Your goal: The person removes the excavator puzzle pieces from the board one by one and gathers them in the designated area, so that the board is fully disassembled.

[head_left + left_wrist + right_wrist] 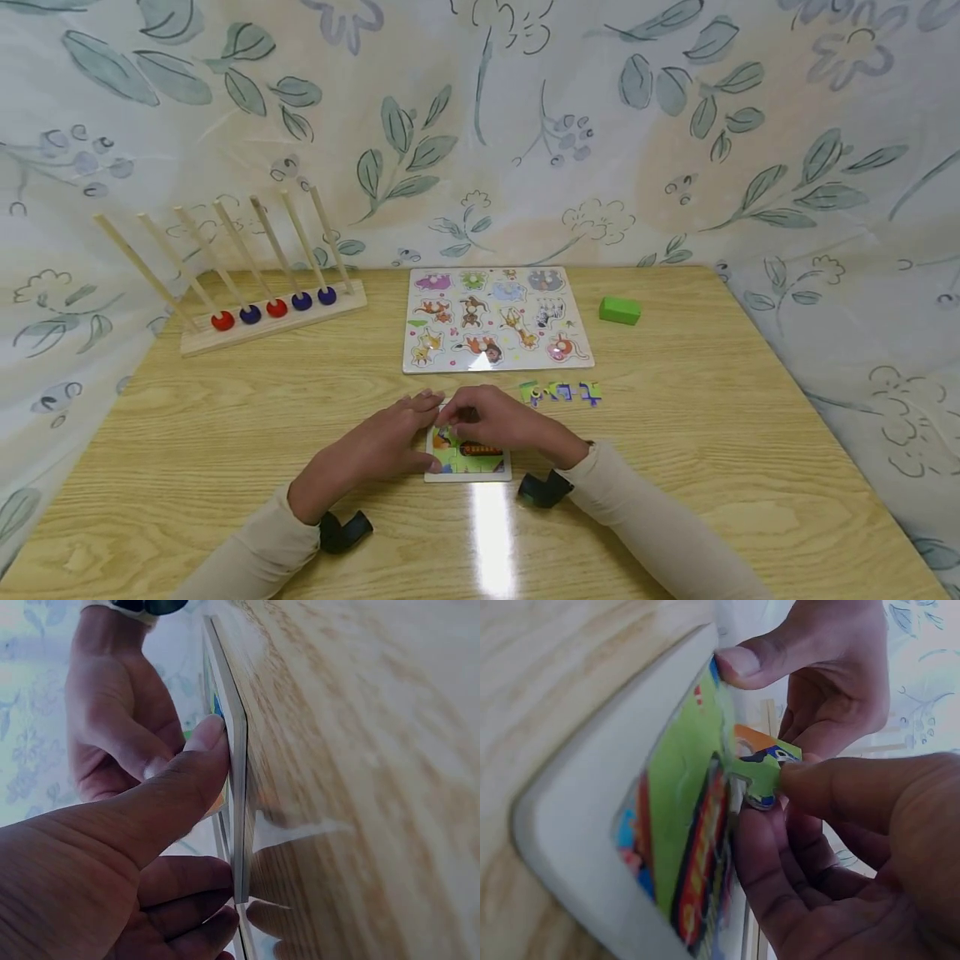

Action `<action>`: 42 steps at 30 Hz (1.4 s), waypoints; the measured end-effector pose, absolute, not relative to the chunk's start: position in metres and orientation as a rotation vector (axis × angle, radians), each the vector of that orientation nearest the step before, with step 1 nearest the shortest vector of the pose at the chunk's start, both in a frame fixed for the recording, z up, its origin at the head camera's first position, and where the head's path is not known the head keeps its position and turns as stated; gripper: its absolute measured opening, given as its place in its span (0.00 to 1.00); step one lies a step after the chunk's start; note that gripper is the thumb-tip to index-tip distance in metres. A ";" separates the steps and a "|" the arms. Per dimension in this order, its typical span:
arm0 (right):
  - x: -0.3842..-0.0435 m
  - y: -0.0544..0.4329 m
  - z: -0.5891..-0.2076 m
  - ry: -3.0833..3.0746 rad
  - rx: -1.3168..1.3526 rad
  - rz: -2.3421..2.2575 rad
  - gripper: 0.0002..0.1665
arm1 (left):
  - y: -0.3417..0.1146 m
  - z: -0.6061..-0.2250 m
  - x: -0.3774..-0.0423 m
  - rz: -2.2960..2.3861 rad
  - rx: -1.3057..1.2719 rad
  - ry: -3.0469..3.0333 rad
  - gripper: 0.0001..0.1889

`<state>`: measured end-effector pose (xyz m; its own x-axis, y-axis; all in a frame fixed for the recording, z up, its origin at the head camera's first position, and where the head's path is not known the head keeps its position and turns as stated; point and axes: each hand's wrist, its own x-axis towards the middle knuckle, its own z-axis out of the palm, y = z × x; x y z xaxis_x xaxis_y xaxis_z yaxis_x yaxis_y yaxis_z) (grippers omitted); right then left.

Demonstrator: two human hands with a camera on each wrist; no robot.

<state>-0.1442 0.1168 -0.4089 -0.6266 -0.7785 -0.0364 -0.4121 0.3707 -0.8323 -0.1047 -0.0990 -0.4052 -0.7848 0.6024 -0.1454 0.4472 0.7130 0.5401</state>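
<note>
A small white-framed jigsaw puzzle board [468, 477], its picture green with a red and black shape, lies on the table. My left hand [375, 442] rests along its left side, the thumb pressing the near corner and the other fingers at the far end of that side. Over the board, my right hand [491, 421] pinches a puzzle piece [757, 776] between thumb and fingers. The piece is green with orange and dark blue print, and stands tilted above the picture in the right wrist view. My right hand hides part of the board in the head view.
Several loose puzzle pieces [561, 393] lie right of the board. Behind it is a larger animal puzzle [498, 321], with a green block [619, 311] to its right. A wooden peg rack [277, 321] with red and blue beads stands at the back left, near the patterned backdrop.
</note>
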 end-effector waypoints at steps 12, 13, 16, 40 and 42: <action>-0.142 0.118 -0.410 2.214 -1.027 -1.150 0.11 | -0.098 -0.405 -0.105 0.722 0.812 2.615 0.41; -0.142 0.118 -0.411 2.222 -1.018 -1.158 0.11 | -0.097 -0.405 -0.105 0.725 0.812 2.617 0.41; -0.142 0.118 -0.412 2.228 -0.980 -1.203 0.11 | -0.097 -0.405 -0.105 0.737 0.796 2.622 0.41; -0.143 0.128 -0.415 2.119 -0.865 -1.441 0.12 | -0.088 -0.400 -0.101 0.646 0.707 2.662 0.43; -0.146 0.132 -0.411 2.140 -0.876 -1.448 0.12 | -0.089 -0.402 -0.101 0.651 0.709 2.657 0.42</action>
<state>-0.1456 0.1323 -0.4115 -0.7182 -0.6957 0.0116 -0.2695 0.2628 -0.9265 -0.1008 -0.0894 -0.4018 -0.8277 0.5318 -0.1792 0.3887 0.7735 0.5005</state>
